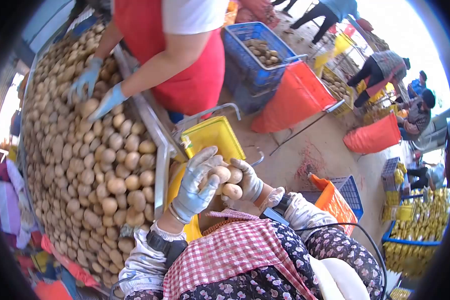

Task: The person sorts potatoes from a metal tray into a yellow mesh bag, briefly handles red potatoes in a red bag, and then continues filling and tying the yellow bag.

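Note:
Several round brown potatoes [221, 174] are cupped between my two gloved hands, above a yellow container. My left hand [191, 186], in a pale, dirt-stained glove, curls around them from the left with its fingers bent. From the right, my right hand [251, 181], gloved as well, closes against the same cluster. Its palm side is partly hidden by the potatoes. To my left, a large heap of potatoes [107, 162] fills a table with a metal edge [162, 170].
Across the heap, a co-worker in a red apron [192, 75] reaches in with blue gloves. A yellow basket [215, 136] hangs ahead of my hands. Beyond stand a blue crate [260, 37] and an orange sack [300, 97]. An orange bag [335, 202] lies right.

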A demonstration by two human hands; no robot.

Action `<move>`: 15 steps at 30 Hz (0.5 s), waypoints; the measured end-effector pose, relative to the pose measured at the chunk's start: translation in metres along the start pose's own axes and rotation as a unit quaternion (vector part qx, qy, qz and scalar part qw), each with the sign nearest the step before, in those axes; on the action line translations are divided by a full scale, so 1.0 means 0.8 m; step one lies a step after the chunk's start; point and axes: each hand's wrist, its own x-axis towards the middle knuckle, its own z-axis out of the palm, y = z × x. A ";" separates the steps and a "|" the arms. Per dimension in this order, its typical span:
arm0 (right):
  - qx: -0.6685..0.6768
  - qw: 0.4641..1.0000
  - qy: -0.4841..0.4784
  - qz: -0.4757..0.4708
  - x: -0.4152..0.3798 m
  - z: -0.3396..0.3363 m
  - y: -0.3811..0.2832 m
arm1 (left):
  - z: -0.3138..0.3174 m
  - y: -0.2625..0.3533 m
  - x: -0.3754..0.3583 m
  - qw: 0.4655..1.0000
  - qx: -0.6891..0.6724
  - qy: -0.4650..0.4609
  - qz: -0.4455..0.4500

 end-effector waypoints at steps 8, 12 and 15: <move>-0.028 0.960 -0.005 -0.278 -0.096 -0.014 -0.201 | 0.062 -0.013 0.100 0.999 0.017 -0.018 0.029; -0.077 0.895 0.121 -0.423 -0.145 0.009 -0.367 | 0.026 -0.025 0.059 0.995 0.018 -0.016 -0.099; 0.016 0.757 0.371 -0.537 -0.151 0.007 -0.464 | -0.006 -0.029 0.003 0.983 0.036 0.039 -0.176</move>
